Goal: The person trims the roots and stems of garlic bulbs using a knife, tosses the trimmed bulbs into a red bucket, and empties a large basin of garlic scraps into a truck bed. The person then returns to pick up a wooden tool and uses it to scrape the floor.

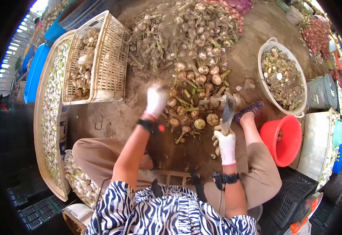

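Observation:
My left hand (156, 102), in a white glove with soiled fingertips, is raised over the dirt floor left of the garlic. Motion smears its fingers, so whether they hold anything does not show. My right hand (225, 144), also gloved, is closed around a knife whose broad grey blade (229, 111) points up and away from me. Loose garlic bulbs (199, 124) with cut green stalks (186, 93) lie on the floor between both hands. Farther off is a big heap of garlic (202, 27) with dry stalks and roots.
At left stands a cream plastic crate (112, 58) holding bulbs, beside a long tray (42, 117) of white garlic. To the right are a white basket (261, 74) of trimmings, a red bucket (270, 139), a grey bucket (319, 94) and a black crate (292, 196).

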### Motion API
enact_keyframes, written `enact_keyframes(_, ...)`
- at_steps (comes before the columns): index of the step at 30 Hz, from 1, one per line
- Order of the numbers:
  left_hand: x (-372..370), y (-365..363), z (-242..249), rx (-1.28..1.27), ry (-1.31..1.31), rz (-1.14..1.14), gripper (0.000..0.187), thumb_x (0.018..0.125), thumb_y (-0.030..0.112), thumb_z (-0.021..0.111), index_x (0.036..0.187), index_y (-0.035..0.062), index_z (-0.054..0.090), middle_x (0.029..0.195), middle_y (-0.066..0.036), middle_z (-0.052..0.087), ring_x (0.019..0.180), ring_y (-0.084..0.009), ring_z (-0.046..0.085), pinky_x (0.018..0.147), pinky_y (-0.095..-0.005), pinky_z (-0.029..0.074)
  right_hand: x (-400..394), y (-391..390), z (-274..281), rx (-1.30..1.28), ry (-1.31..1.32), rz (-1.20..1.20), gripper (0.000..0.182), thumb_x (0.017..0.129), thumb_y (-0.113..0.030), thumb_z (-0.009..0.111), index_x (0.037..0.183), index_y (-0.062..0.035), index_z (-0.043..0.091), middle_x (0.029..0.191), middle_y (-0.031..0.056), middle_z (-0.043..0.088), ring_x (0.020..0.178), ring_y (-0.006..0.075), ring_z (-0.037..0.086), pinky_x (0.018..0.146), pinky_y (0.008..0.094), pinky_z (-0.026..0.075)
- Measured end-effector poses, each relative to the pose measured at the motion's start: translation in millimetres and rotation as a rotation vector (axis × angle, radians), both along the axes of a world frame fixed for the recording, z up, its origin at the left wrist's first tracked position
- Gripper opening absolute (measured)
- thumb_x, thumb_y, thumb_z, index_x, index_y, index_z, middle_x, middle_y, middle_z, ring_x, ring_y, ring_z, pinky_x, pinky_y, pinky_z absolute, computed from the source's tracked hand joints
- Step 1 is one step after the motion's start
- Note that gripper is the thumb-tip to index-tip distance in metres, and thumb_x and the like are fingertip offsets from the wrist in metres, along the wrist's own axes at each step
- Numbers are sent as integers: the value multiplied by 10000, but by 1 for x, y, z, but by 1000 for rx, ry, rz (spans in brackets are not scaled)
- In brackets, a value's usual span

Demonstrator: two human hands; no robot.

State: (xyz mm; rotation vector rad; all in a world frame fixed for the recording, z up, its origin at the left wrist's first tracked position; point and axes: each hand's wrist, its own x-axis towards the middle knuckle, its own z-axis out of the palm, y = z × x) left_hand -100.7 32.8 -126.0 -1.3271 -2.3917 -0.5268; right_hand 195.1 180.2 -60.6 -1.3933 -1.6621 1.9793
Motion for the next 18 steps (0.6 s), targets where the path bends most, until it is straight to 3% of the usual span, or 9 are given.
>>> enact_keyframes(3,53,23,-64,-241,-354,-143,314,814,52,578,1116,-11,632,1032,-189,666,798,-251,661,705,-369,553,-3,-4,12,-8,3,-18,168,824,-22,627,990,-6,634,680,63,623,511,118,564,436,252,425)
enact_keyframes(5,56,34,-121,-664,-24,303,192,828,56,557,1003,47,636,1042,-221,637,794,-251,677,588,-331,551,-7,2,14,-135,-96,6,137,828,-4,634,963,-29,633,691,54,614,510,108,543,434,252,418)
enact_keyframes(6,50,41,-131,-729,-102,403,195,826,67,564,1007,44,631,1055,-269,638,792,-256,683,592,-349,562,-7,8,10,-131,-103,1,137,828,-4,634,963,-29,633,691,54,614,510,108,543,434,252,418)
enact_keyframes(8,38,31,-134,-700,-127,459,206,849,55,548,1039,31,621,1071,-266,644,850,-300,700,644,-384,578,1,14,-7,-605,266,-378,113,843,14,624,924,-63,626,684,39,591,503,107,515,435,252,411)
enact_keyframes(10,15,12,-134,-670,-517,473,253,886,93,540,1108,-18,591,1037,-252,652,827,-281,702,640,-378,576,14,13,-60,-921,198,-379,79,864,-20,618,927,-68,624,671,48,586,495,131,509,434,276,423)
enact_keyframes(12,7,0,-121,-653,-583,463,421,816,179,668,1188,1,586,944,-194,694,873,-351,704,711,-407,577,11,-18,-54,-856,-54,-104,101,864,-40,629,964,-42,630,678,68,603,482,146,528,441,279,449)
enact_keyframes(14,-12,-20,-139,-434,-846,266,498,766,149,736,1196,-38,569,893,-169,713,850,-299,708,738,-399,555,4,-31,-28,-797,-61,62,134,857,-51,648,988,-24,636,674,83,612,475,159,552,453,277,470)
enact_keyframes(16,12,-18,-39,-17,-1377,277,553,737,158,789,1201,-59,581,873,-107,714,841,-214,690,748,-356,541,-5,-35,1,-448,-41,215,107,852,-82,675,939,-24,652,660,44,609,514,141,587,475,283,481)
enact_keyframes(18,43,-16,18,124,-1290,64,596,717,131,817,1225,-58,570,926,-82,704,879,-122,645,809,-290,529,-9,-39,-8,-19,13,285,121,830,-81,668,940,-35,642,669,57,642,546,189,624,515,320,501)
